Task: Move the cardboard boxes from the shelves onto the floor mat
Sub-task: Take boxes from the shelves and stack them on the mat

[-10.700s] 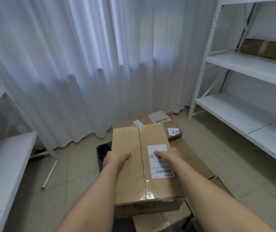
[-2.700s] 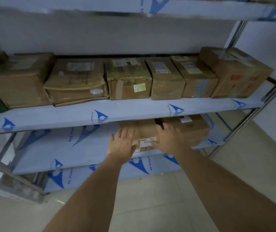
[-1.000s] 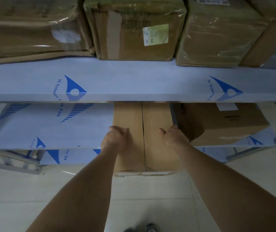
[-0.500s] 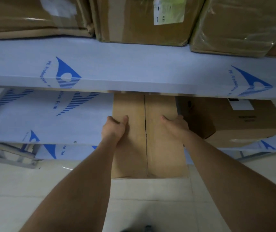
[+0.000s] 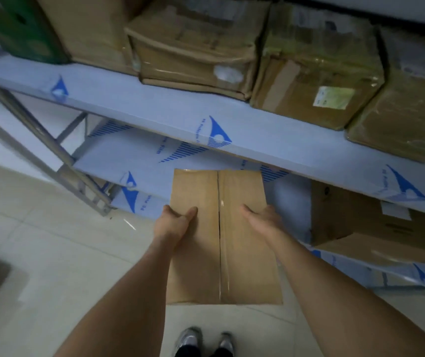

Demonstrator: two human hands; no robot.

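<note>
Film-covered metal shelves (image 5: 270, 140) over a pale tiled floor (image 5: 52, 266): a taped cardboard box (image 5: 221, 235) is gripped at both sides, thumbs of the left hand (image 5: 174, 222) and right hand (image 5: 264, 219) on top, its far end just beyond the fingertips, under the upper shelf's edge.

Both forearms are bare, with no sleeves behind the fingers; grey sneakers (image 5: 204, 340) and dark trouser cuffs (image 5: 201, 353) show below.

Both hands, left (image 5: 174, 222) and right (image 5: 264, 219), grip a taped box (image 5: 221, 253) off the lower shelf (image 5: 118, 161), above two shoes (image 5: 206, 341).
</note>
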